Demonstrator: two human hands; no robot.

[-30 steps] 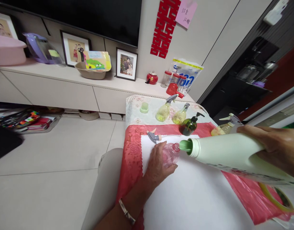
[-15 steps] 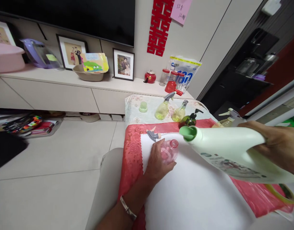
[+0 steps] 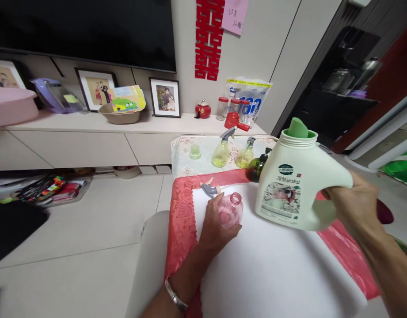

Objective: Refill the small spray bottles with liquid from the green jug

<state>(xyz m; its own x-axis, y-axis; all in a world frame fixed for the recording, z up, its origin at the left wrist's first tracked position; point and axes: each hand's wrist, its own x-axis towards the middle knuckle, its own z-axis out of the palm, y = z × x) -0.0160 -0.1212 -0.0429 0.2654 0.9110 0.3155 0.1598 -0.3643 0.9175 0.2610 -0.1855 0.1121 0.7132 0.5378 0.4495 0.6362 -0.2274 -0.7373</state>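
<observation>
We steady the pink bottle [image 3: 230, 213] with our left hand [image 3: 216, 223], fingers wrapped around it, while our right hand [image 3: 352, 205] grips the upright jug [image 3: 291, 185] by its handle.

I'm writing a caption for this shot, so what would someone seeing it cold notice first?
The big pale green detergent jug catches the eye first, held upright by its handle in the right hand above the white cloth. Next comes the small clear pink bottle, uncapped, gripped by the left hand on that cloth. Behind them, yellow-green spray bottles stand at the table's far end.
</observation>
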